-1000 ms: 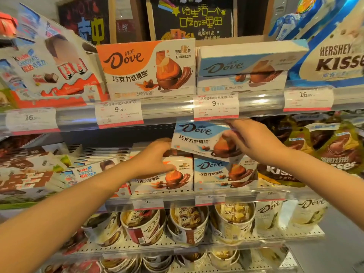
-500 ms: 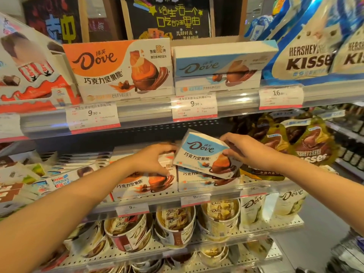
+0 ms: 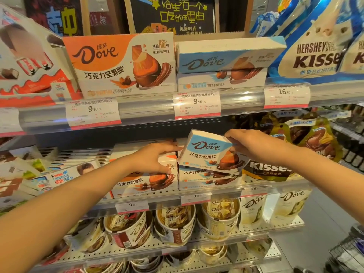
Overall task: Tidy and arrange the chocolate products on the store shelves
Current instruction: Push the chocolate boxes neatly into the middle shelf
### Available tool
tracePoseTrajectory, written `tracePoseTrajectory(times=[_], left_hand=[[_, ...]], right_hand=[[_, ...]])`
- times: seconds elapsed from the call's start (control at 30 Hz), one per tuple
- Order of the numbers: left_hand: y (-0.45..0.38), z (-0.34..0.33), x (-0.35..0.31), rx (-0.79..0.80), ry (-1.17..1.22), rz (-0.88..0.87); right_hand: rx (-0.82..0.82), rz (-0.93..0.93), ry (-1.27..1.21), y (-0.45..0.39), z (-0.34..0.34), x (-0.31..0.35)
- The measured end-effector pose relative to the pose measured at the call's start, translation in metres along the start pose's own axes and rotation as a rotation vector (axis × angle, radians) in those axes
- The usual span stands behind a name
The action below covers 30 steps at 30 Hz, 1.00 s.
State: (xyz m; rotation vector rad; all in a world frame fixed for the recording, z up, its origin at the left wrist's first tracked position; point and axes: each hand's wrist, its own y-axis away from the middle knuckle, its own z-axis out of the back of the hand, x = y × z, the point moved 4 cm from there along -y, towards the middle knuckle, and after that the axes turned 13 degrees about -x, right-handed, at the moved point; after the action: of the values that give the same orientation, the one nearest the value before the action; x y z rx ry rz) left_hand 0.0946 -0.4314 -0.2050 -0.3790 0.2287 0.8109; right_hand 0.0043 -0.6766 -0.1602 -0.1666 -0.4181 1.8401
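At a store's chocolate shelves (image 3: 169,113), the top tier already looks faced: an orange Dove display carton (image 3: 120,64) and a blue Dove display carton (image 3: 222,64) stand square above their price tags, beside Hershey's Kisses bags (image 3: 315,54). The middle shelf is where my work is unfinished. My left hand (image 3: 155,158) rests on the top of the orange Dove boxes (image 3: 145,180), fingers curled loosely over their upper edge and thumb down the front, steadying the row. My right hand (image 3: 254,144) pinches the upper right corner of a blue Dove box (image 3: 206,152) between thumb and fingers; the box is tilted, its lower edge touching the stack of blue Dove boxes (image 3: 206,180) beneath, not yet seated flat. Left to do, by my judgement: level this box, then the leaning Kinder boxes (image 3: 59,174) and the jumbled Dove tubs (image 3: 175,219) below.
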Motion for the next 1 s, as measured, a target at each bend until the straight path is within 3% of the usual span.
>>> tracePoseTrajectory(times=[0.37, 0.6, 0.7, 0.77, 0.9, 1.0], left_hand=[[0.002, 0.0, -0.002, 0.031, -0.08, -0.042], [0.002, 0.003, 0.0, 0.024, -0.041, -0.03], [0.002, 0.002, 0.002, 0.011, -0.032, -0.032], [0.003, 0.003, 0.002, 0.0, 0.013, -0.02], [0.001, 0.005, 0.002, -0.08, 0.046, 0.027], [-0.001, 0.004, 0.01, -0.131, 0.008, 0.072]], right_hand=[[0.027, 0.055, 0.052, 0.001, 0.002, -0.001], [-0.01, 0.305, 0.14, -0.007, -0.027, 0.021], [-0.086, 0.325, 0.127, -0.006, -0.038, 0.015], [-0.127, 0.272, 0.052, -0.006, -0.039, 0.005], [-0.066, -0.052, -0.325, -0.022, -0.042, -0.01], [-0.055, -0.066, -0.188, -0.043, -0.05, -0.011]])
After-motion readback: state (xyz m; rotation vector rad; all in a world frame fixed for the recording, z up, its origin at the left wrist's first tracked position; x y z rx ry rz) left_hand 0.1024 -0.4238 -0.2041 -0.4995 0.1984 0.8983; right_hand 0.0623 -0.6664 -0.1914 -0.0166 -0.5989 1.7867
